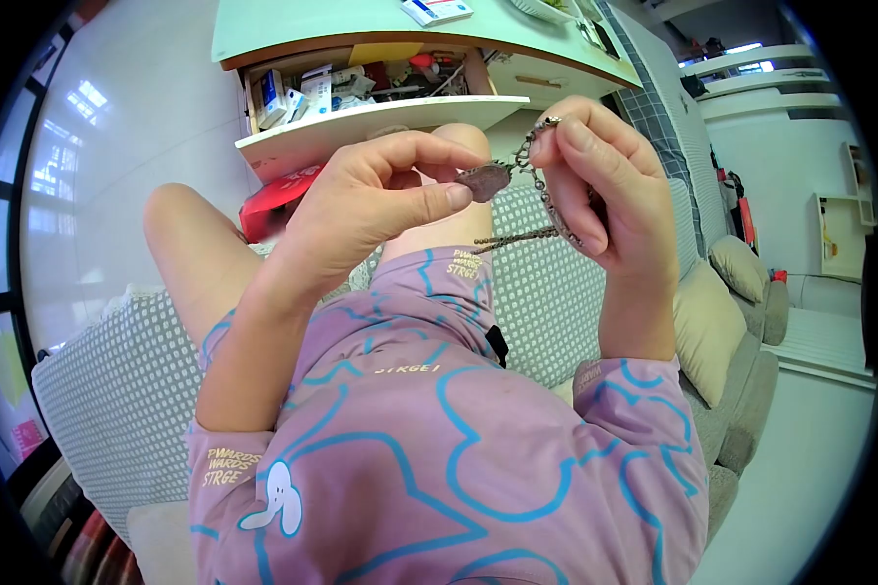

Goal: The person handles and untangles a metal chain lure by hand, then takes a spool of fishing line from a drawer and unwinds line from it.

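We find the dark metal pendant [485, 181] right at the left hand [376, 190], its near edge caught between thumb and index fingertip, its free end pointing toward the right hand [610, 175]. From that end the beaded chain [523, 238] runs to the right hand, where part of it crosses the fingers and strands stretch back beneath the pendant. We see the left hand closed to a pinch on the pendant, its other fingers curled behind. The right hand pinches the top of the chain between thumb and index finger, the remaining fingers loosely bent along it. Below both hands we have the mauve shirt [517, 448] with blue lines. Beyond the left hand lies a red bag [281, 200], and past it a drawer [380, 122] stands pulled out, 2 or more small boxes [271, 97] inside. Farthest beyond the hands, we see the pale green tabletop [332, 24].
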Tool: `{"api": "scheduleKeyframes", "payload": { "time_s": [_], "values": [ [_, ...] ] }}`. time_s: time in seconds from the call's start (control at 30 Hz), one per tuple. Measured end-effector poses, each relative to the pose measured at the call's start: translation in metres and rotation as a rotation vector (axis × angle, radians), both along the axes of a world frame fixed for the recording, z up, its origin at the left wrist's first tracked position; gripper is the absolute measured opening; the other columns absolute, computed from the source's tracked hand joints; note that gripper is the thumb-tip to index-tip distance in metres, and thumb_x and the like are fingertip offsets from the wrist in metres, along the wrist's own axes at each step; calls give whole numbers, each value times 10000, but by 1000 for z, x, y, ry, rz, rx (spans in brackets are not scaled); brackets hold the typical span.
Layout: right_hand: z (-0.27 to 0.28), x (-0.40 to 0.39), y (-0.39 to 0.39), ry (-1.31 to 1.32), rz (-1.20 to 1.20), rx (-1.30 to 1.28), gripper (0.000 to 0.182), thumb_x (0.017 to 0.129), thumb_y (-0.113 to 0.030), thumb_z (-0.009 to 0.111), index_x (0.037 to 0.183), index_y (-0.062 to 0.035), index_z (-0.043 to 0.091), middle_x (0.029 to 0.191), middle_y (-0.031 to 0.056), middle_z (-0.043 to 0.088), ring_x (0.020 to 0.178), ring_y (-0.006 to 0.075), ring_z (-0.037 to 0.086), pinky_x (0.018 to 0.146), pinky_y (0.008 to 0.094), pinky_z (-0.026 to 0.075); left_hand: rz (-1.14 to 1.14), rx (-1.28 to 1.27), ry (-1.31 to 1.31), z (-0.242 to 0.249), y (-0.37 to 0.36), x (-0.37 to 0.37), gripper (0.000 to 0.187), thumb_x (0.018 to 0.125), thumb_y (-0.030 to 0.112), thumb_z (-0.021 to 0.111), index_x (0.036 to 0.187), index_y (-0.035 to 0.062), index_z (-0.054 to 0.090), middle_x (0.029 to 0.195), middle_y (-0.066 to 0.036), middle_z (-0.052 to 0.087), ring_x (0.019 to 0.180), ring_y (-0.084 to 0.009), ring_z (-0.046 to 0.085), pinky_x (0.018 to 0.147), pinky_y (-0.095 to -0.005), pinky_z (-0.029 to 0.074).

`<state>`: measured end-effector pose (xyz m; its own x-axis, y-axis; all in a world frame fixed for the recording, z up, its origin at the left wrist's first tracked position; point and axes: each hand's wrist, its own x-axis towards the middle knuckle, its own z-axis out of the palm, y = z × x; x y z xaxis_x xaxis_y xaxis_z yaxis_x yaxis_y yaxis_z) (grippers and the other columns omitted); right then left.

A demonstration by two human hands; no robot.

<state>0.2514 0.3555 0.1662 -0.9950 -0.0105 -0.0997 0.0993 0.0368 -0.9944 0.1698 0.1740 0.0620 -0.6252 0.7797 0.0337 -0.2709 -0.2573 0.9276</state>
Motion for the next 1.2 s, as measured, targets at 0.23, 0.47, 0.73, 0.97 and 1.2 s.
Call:
{"api": "scheduleKeyframes", "payload": {
  "time_s": [0.23,0.47,0.73,0.97,1.2],
  "values": [
    [3,-4,-4,18,3,-7,277,1012,-254,490,921,-24,615,452,-45,409,348,16,297,356,186,231,59,21,17,5,-8,-3,322,969,268,587,1166,23,653,794,27,621,566,-9,386,509,-174,306],
    [-3,-5,0,37,35,-30,252,1005,-242,517,926,-23,614,474,-59,408,357,9,289,361,189,213,297,5,147,20,-22,6,406,1040,297,429,1140,-25,656,538,67,410,475,-2,283,490,-166,297],
    [-1,-7,-7,32,60,-56,248,998,-254,534,949,-26,617,478,-60,416,359,5,296,355,190,197,315,102,91,46,-36,11,477,1057,276,367,1041,-106,654,478,85,324,427,-15,262,426,-195,211],
    [1,-7,-19,-7,-34,62,191,937,-222,639,955,-32,641,561,-55,534,393,-13,378,354,164,220,276,112,37,48,-42,11,544,1065,284,280,996,-114,645,459,70,324,409,-22,240,414,-216,187],
    [10,-6,-19,-93,-17,230,183,866,-202,724,958,-46,704,615,-60,577,456,-21,425,379,158,268,187,148,-99,46,-47,8,575,1067,308,234,1023,-95,641,419,72,321,361,-26,222,376,-201,192]
  ]
}}
